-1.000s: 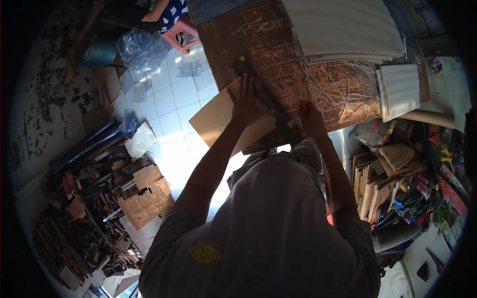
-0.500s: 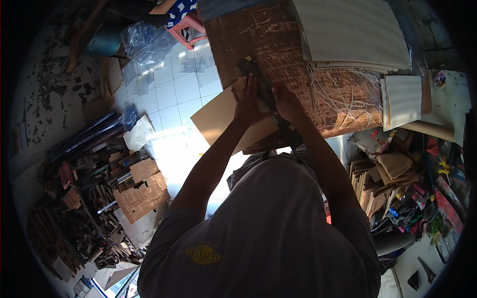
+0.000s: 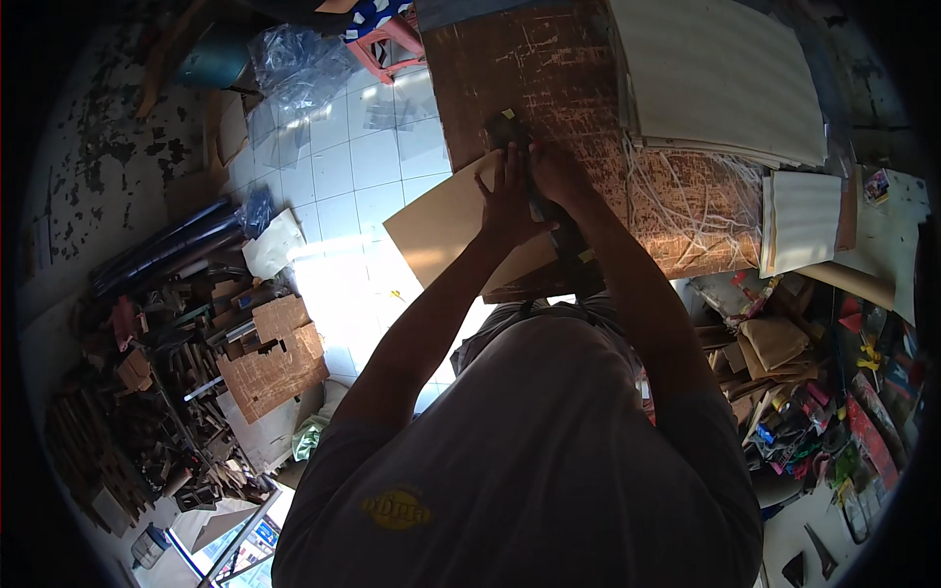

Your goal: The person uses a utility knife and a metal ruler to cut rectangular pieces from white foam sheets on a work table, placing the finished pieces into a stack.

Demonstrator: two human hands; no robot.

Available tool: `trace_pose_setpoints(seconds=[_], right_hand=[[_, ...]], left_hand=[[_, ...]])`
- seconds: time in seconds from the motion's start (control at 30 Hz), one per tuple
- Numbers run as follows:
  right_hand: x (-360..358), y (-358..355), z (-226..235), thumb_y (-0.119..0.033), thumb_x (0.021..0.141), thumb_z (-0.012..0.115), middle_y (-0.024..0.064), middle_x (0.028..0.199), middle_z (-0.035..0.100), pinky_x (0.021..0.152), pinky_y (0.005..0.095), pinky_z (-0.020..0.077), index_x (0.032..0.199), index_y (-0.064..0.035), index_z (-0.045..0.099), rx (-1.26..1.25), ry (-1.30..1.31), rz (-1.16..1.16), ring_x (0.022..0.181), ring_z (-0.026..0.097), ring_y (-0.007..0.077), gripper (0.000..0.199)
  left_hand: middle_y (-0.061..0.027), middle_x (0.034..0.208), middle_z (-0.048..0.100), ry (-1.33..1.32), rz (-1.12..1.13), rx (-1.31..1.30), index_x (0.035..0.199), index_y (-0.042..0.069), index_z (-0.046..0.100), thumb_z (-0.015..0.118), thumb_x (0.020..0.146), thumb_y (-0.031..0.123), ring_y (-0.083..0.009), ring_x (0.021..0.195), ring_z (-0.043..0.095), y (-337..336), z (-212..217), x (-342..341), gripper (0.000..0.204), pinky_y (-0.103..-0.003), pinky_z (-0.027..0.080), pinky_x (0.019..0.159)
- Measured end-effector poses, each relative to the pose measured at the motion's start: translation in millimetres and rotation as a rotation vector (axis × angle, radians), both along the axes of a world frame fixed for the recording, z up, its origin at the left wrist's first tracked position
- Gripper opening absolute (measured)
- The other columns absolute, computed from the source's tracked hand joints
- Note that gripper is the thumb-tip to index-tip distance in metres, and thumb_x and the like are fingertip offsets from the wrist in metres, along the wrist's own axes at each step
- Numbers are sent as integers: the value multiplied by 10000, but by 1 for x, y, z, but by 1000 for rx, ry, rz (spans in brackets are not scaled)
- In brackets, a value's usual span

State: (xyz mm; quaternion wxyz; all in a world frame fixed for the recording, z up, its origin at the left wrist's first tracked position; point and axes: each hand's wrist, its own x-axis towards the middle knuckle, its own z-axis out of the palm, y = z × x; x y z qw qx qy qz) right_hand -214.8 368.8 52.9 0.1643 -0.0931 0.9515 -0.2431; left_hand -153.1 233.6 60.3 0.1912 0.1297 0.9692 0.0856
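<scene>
Gripping a dark tool [image 3: 510, 132] together, left hand [image 3: 508, 201] and right hand [image 3: 557, 174] (cardboard sheet [image 3: 441, 230] just beneath them).

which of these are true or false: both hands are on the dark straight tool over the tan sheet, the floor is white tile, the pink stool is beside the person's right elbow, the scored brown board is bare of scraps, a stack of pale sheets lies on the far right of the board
1. Both hands are at the dark straight tool. True: the left hand and right hand meet on the dark straight tool lying across the tan sheet.
2. The floor is white tile. True: the white tile floor shows left of the board.
3. The pink stool is by the right elbow. False: the pink stool stands at the far end of the floor.
4. The brown board is bare of scraps. False: pale strips lie on the scored brown board.
5. Pale sheets lie at the board's far right. True: the stack of pale sheets.
</scene>
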Motion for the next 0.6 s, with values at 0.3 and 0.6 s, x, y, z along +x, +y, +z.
trace_pose_setpoints(seconds=[0.3,0.6], right_hand=[[37,30,-12,-228,1107,348,273,1134,711,920,538,581,1218,43,632,11,-19,66,1029,720,428,408],[156,84,-5,-407,1128,330,357,1093,692,891,623,548,1268,14,563,-139,-359,-205,1017,683,531,502]], left_hand=[[-206,1756,4,14,-12,-18,1677,20,81,838,622,783,-405,1628,9,3,0,-1,1506,-843,198,1131],[-197,1758,3,5,18,8,1667,5,116,838,619,788,-399,1628,16,2,4,-1,1494,-859,165,1126]])
